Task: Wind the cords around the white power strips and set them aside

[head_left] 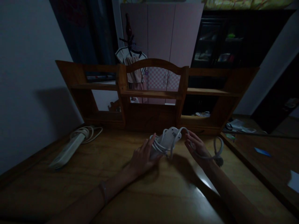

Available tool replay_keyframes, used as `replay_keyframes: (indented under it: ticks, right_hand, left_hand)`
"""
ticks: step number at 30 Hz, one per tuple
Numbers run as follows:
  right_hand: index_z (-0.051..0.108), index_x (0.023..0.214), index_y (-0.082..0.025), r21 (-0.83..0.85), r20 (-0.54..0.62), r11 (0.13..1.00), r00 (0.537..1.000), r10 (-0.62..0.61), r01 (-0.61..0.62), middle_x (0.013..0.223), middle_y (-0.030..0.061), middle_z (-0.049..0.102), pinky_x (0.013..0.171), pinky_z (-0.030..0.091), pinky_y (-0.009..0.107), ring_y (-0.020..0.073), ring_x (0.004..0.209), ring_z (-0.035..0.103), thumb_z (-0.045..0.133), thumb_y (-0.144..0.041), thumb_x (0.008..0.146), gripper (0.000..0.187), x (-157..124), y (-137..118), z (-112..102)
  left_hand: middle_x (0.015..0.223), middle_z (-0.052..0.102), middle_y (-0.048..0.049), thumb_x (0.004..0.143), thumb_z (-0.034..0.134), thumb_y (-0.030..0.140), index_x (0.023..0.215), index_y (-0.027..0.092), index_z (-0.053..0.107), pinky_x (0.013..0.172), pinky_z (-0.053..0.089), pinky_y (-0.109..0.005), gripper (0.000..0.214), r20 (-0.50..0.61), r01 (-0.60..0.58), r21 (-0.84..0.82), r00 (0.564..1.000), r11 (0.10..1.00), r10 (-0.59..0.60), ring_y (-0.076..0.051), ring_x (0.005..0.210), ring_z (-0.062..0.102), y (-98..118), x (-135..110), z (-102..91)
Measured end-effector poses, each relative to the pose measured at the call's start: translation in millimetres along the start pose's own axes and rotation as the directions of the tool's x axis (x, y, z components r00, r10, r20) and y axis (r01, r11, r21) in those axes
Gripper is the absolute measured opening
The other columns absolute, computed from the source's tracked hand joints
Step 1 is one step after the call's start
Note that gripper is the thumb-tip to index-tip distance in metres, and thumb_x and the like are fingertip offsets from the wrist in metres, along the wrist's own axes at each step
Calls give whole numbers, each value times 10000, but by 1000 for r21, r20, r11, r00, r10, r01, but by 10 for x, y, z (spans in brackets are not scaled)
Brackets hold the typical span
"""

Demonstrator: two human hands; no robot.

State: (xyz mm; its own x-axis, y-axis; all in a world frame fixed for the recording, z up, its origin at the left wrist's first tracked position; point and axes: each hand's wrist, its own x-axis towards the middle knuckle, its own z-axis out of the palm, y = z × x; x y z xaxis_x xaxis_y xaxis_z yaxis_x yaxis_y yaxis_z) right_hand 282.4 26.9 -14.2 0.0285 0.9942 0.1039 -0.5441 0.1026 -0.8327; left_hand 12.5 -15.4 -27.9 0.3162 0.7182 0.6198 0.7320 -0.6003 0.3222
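Note:
Above the middle of the wooden desk, my left hand (143, 154) is closed round a white power strip (167, 140) with its cord looped about it. From the strip's far end the white cord (184, 129) arches over to my right hand (196, 145). That hand has its fingers closed on the cord. The cord runs on past the right wrist in a loop and ends in a dark plug (219, 161). A second power strip (67, 151) lies at the left of the desk, its coiled cord (86, 133) at the far end.
A wooden shelf unit (151, 93) stands along the desk's back edge. To the right, a lower wooden surface holds a blue card (262, 151) and white paper (293, 180). Behind are a pink wardrobe (161, 34) and clothes on a rack (134, 62). A wall bounds the left side.

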Motion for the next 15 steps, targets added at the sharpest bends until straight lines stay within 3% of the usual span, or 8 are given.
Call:
replay_keyframes:
  ticks: [2,4,8,10,12,15]
  right_hand:
    - [665,1068,-218,53,-26,999,1000,13,-11,952,1,642,654,512,134,53,657,574,775,-179,687,398,7,-21,-34]
    - [654,1075,-217,67,-54,998,999,8,-4,948,-2,633,621,517,125,49,638,567,771,-161,686,410,24,-9,-71]
    - [605,1116,-225,74,-128,997,991,-24,33,905,3,645,605,539,139,70,646,594,784,-136,650,507,106,93,-179]
    - [575,1124,-238,92,-193,995,981,-25,44,868,-3,651,607,556,160,82,634,609,784,-108,625,556,155,163,-243]
    - [547,1125,-253,110,-257,993,966,-20,50,833,-18,650,602,572,176,91,625,626,765,-61,605,595,187,229,-298]
    - [522,1115,-259,140,-295,988,955,-21,65,840,-20,653,661,595,210,124,740,671,702,-10,616,586,181,301,-341]
  left_hand:
    - [1406,425,-136,817,585,513,1483,250,44,963,437,-420,897,-53,164,-148,983,975,-173,-276,1216,498,-17,50,-5]
    - [1422,411,-136,823,577,516,1484,244,9,990,410,-413,913,-73,319,-321,931,892,-359,-271,1244,477,-83,94,16]
    - [1469,338,-157,833,517,581,1483,208,42,1057,324,-412,887,-35,570,-522,729,634,-684,-276,1334,362,-343,144,118]
    - [1491,294,-161,823,508,607,1481,191,38,1084,283,-410,909,-44,614,-548,657,568,-752,-268,1366,302,-454,153,156]
    - [1505,269,-146,828,504,601,1482,198,13,1097,264,-396,911,-77,589,-560,663,583,-744,-251,1377,281,-486,154,155]
    - [1501,288,-117,850,518,542,1482,236,-21,1097,270,-396,885,-123,476,-574,754,667,-645,-235,1362,315,-367,144,89]
